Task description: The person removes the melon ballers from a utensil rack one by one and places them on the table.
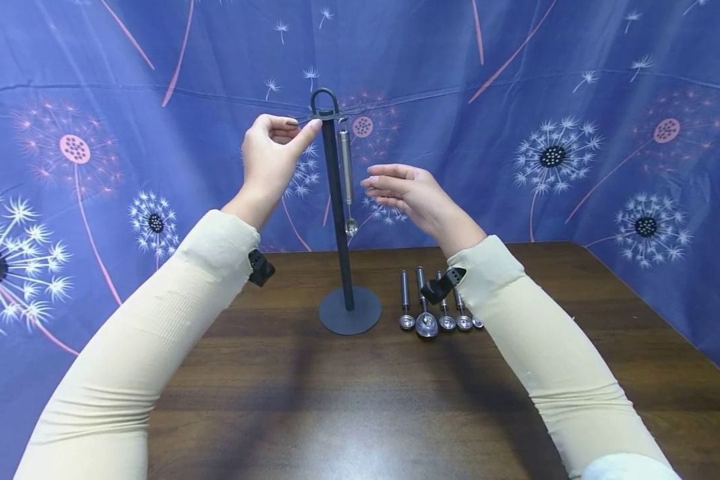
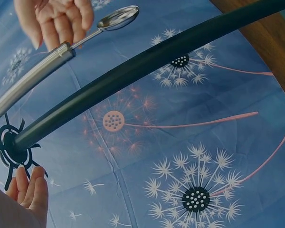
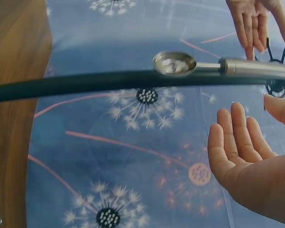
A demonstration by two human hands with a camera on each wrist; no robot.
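Observation:
A black utensil stand (image 1: 339,220) with a ring of hooks at its top stands upright on a round base. My left hand (image 1: 273,153) is at that ring, thumb and fingertips pinching one of the hooks. From a hook on the right side hangs a small steel scoop (image 1: 346,170), its bowl (image 3: 175,63) pointing down and its thick metal handle up. My right hand (image 1: 411,193) is held in the air just right of the hanging scoop, fingers relaxed and apart from it. Nothing lies in its palm, as the right wrist view shows.
Several steel scoops (image 1: 427,325) lie in a row on the brown wooden table (image 1: 360,400), right of the stand's base (image 1: 351,320); my right sleeve and wrist strap partly cover them. A blue dandelion-print curtain (image 1: 444,133) hangs behind the table.

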